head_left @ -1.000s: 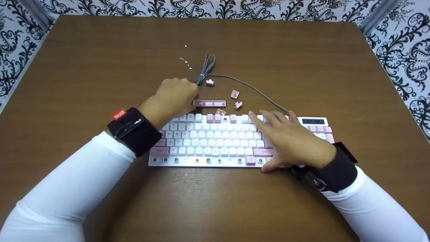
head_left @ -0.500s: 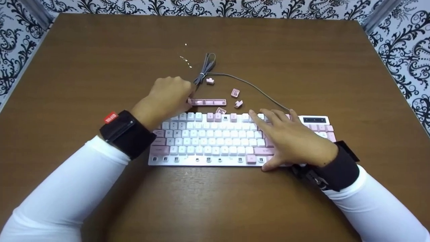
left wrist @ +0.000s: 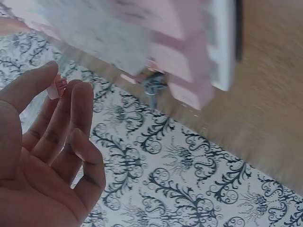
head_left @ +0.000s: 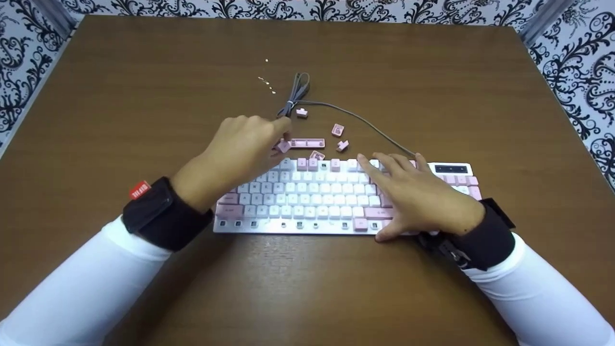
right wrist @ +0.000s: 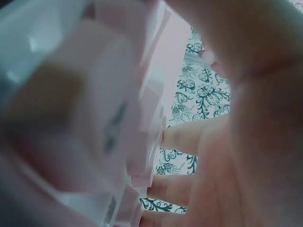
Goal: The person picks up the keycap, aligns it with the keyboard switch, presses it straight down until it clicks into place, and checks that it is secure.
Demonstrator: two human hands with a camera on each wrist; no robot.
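Note:
My left hand (head_left: 245, 146) pinches a small pink keycap (head_left: 283, 146) above the far edge of a white and pink keyboard (head_left: 310, 199). In the left wrist view the keycap (left wrist: 57, 87) sits between thumb and fingertips, its underside partly showing. Just behind it lies a long pink space bar keycap (head_left: 308, 143), partly hidden by the hand. My right hand (head_left: 418, 199) rests spread over the keyboard's right part, thumb at the near edge and straight fingers reaching the far edge. Several bare switches (head_left: 283, 225) show along the bottom row.
Loose pink keycaps (head_left: 338, 129) lie behind the keyboard. A tied grey cable (head_left: 298, 91) runs from its far edge. Small pale specks (head_left: 266, 83) dot the brown table (head_left: 168, 72). A patterned black and white surface (head_left: 576, 86) surrounds the table.
My left hand has shifted slightly and turned, and a pink keycap now shows in its fingers above the space bar keycap's left end. My right hand stays on the keyboard.

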